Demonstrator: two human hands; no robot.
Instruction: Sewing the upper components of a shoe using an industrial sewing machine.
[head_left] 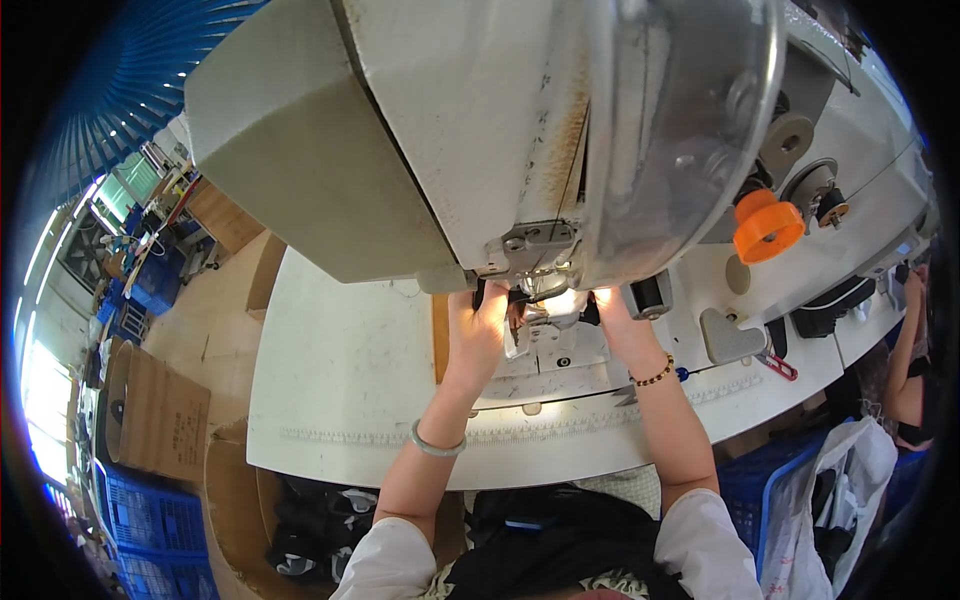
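Both my hands are at the needle area of a large pale sewing machine (440, 130), under its head. My left hand (478, 335) is closed, its thumb and fingers on a black fabric piece (517, 297) just left of the lit presser foot (545, 312). On the other side, my right hand (622, 325) pinches black material at the foot's right edge. The machine head hides part of the fingers on both hands and most of the piece. My forearms rest over the white table (340, 380), with a ruler scale along its front edge.
An orange knob (768, 226) juts from the machine's right. A grey pad (730, 337) and a red-handled cutter (777, 366) lie on the table's right. Cardboard boxes (160, 410) and blue crates (150, 510) stand left; a blue basket (765, 485) stands right. Another person's arm (905, 340) shows far right.
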